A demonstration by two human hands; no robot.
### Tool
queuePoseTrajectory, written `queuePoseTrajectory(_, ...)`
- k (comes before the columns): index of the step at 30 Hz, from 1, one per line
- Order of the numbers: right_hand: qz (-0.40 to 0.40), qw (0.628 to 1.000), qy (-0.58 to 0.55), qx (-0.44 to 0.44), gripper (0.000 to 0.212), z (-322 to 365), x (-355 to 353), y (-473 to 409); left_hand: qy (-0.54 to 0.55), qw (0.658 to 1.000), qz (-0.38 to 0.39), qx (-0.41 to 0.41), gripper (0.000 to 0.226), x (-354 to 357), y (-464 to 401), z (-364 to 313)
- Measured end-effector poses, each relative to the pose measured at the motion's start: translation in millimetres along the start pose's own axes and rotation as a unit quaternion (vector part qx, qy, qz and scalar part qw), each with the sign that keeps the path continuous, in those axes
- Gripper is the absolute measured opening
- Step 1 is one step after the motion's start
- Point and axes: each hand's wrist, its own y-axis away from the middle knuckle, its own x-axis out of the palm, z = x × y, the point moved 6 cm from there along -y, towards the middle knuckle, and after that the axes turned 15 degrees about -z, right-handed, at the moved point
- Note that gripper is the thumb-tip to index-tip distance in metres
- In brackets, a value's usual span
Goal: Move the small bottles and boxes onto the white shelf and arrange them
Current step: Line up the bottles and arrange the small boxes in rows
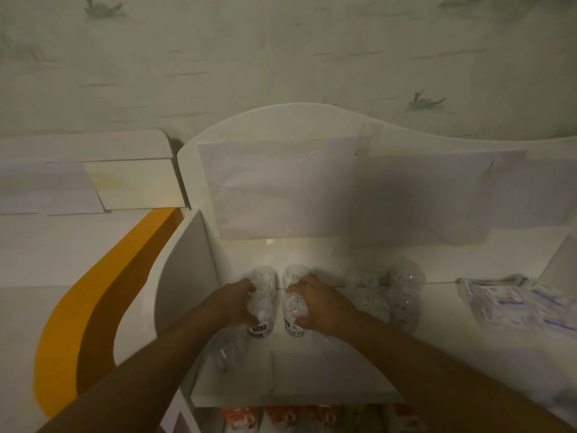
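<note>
Two clear bottles, left bottle and right bottle, lying side by side near the white shelf's left edge, long axes front-to-back, dark-labelled ends frontward. Left hand wrapped round one, right hand round the other. Two more blurred bottles rightward.

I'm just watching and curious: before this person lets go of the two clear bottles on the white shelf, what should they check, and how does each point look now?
1. Left hand grips the left clear bottle: ok.
2. Right hand grips the right clear bottle: ok.
3. Both bottles rest on the white shelf: cannot tell, the picture is blurred.
4. The two bottles sit side by side with a narrow gap: ok.
5. Two more clear bottles to the right stay clear of the right hand: ok.
6. The flat packet at the far right is away from the hands: ok.
</note>
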Motion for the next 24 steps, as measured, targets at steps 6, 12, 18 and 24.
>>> queuePoseTrajectory(6, 0.010, 1.000, 0.011, -0.005, 0.075, -3.3, -2.4, 6.0, 0.042, 0.999, 0.031, -0.011, 0.095, 0.4, 12.7, -7.2)
queuePoseTrajectory(12, -0.026, 0.999, 0.007, 0.039, 0.068, -17.2, -42.0, 6.0, -0.020, 0.994, 0.106, -0.029, 0.101, -19.2, 35.4, -6.2)
queuePoseTrajectory(18, 0.009, 0.997, 0.044, 0.057, 0.057, -25.1, -45.9, 20.8, -0.208, 0.970, 0.126, -0.010, 0.101, -22.9, 60.2, -2.1)
queuePoseTrajectory(24, 0.027, 0.998, 0.059, 0.018, 0.050, -15.8, -41.9, 28.8, -0.142, 0.988, 0.055, 0.032, 0.072, -18.2, 64.9, -5.8)
